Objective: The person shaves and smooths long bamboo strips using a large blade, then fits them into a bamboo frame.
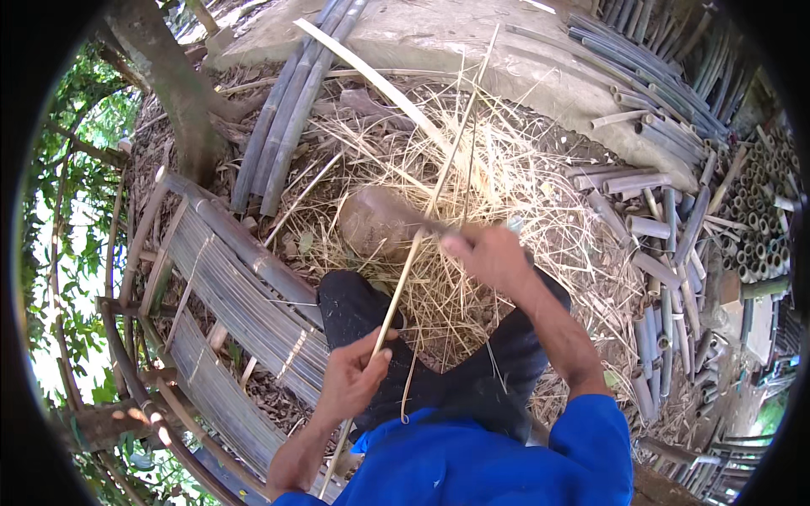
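A long thin bamboo strip [403, 282] runs slantwise from the far middle down past my lap. My left hand [353, 375] is closed around its lower part, above my left thigh. My right hand [494, 260] is closed on the handle of a knife [403, 211], whose dark blade is smeared by motion. The blade points left and crosses the strip; whether it touches it I cannot tell. Beneath the blade, between my knees, sits a round brown wooden block [367, 236]. Pale bamboo shavings [498, 169] lie heaped around and beyond it.
A slatted bamboo seat [245, 287] stands close on my left. Dark bamboo poles [291, 110] and a wide pale strip [371, 76] lie ahead, near a tree trunk [173, 93]. Cut bamboo pieces [658, 236] and stacked tubes [764, 202] fill the right side. A concrete ledge [439, 42] runs beyond.
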Motion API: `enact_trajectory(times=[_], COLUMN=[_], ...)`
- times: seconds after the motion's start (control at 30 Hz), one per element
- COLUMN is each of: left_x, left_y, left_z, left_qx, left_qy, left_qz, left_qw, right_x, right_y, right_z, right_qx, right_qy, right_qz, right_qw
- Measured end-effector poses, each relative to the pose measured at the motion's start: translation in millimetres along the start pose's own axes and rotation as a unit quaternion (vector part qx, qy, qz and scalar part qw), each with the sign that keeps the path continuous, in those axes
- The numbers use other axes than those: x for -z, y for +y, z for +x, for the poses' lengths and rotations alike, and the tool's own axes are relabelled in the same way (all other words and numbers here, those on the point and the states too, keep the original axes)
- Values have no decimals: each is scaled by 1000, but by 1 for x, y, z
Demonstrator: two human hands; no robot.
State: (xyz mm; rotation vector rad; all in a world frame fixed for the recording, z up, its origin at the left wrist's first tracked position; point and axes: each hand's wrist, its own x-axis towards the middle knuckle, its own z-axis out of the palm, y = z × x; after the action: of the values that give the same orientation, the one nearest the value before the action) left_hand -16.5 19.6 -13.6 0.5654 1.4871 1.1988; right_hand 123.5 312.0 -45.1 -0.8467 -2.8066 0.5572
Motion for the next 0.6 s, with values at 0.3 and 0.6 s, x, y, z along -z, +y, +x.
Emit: enact_trajectory(times=[0.3,0.6], left_x=[5,110], left_y=[4,-7], left_z=[-71,-114], left_qx=[51,179], left_qy=[2,-47], left_qz=[109,158], left_qw=[993,970], right_x=[33,21], right_y=[199,184], right_z=[78,80], right_qx=[-269,-306], right_qy=[170,171], right_qz=[56,607], right_qw=[946,713])
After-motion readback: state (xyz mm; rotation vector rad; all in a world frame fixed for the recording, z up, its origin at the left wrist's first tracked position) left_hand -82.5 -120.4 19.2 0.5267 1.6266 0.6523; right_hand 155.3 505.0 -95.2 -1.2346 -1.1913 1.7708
